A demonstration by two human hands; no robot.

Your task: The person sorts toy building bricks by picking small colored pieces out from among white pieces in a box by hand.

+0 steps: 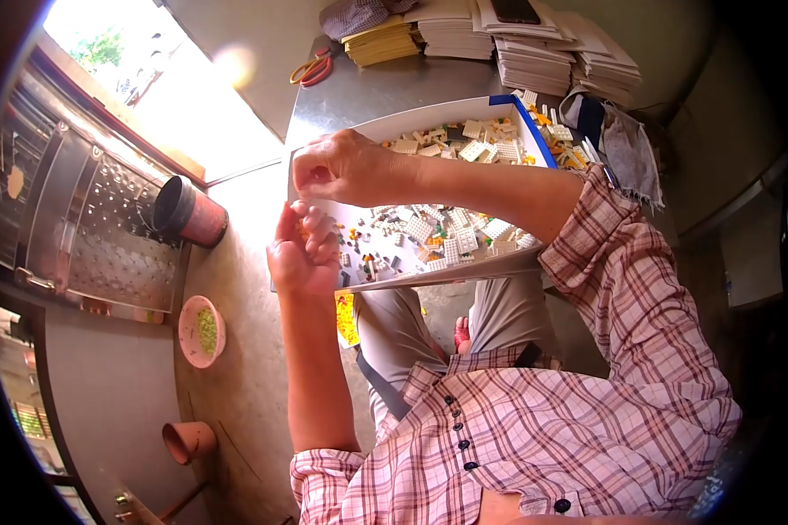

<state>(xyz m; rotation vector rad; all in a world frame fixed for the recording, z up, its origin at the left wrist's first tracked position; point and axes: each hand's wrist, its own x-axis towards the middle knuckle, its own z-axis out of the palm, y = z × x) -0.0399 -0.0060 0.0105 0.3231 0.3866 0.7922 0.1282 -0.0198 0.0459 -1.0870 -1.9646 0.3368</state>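
My left hand (306,254) is palm up with its fingers curled into a cup at the left end of a shallow white tray (394,284). A bit of orange shows among its fingers, too small to make out clearly. Just above it, my right hand (355,166) is closed, thumb and fingers pinched together and pointing down at the left hand. Whatever the pinch holds is hidden. Many small toy bricks (420,229) lie loose in the tray, mostly white, with some orange, green and dark ones.
Stacks of paper (455,35), a phone (517,10) and red-handled scissors (313,68) lie on the metal table (359,87). More bricks (569,144) and a grey cloth (630,157) are at the right. A bucket (191,213), pink bowl (201,332) and pot (188,442) stand left.
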